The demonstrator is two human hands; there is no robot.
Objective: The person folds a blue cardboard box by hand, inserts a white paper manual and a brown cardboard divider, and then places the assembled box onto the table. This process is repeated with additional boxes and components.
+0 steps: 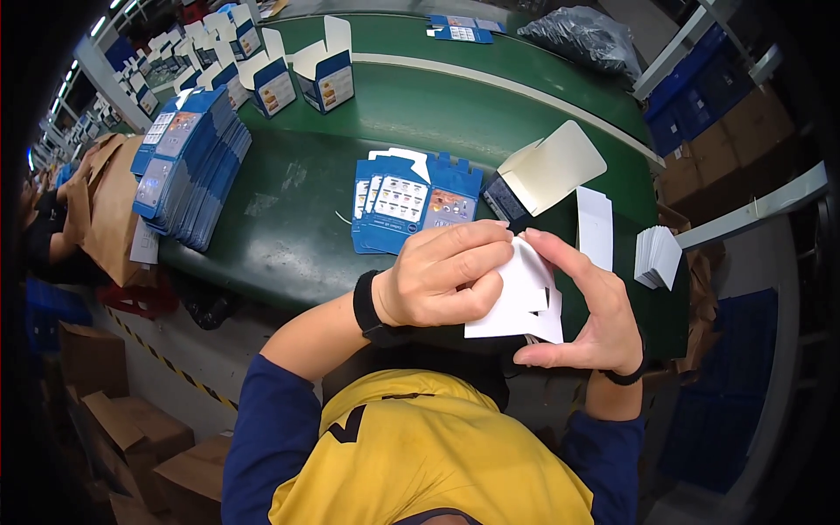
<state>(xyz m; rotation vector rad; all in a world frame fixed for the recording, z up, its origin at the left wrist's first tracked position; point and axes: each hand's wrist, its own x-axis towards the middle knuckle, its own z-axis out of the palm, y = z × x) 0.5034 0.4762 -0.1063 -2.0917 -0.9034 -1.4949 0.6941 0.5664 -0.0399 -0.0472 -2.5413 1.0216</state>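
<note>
A white die-cut card insert [518, 306], with slots and a notch along its near side, is held in front of my body above the green table's near edge. My left hand [446, 276] is closed, pinching the card's top edge with its fingers curled. Around the right side of the card curves my right hand [599, 306], index fingertip at the top edge and thumb near the lower corner. Just beyond the hands stands an open blue box [547, 179] with raised cream flaps. Left of it lie several flattened blue cartons [394, 206], overlapping.
A white card strip [595, 229] and a stack of white cards [656, 258] lie to the right. At left stands a tall stack of flat blue cartons [192, 171]. Open boxes [324, 79] line the green conveyor [420, 101]. Another person's hand [80, 175] touches a brown paper bag [114, 227].
</note>
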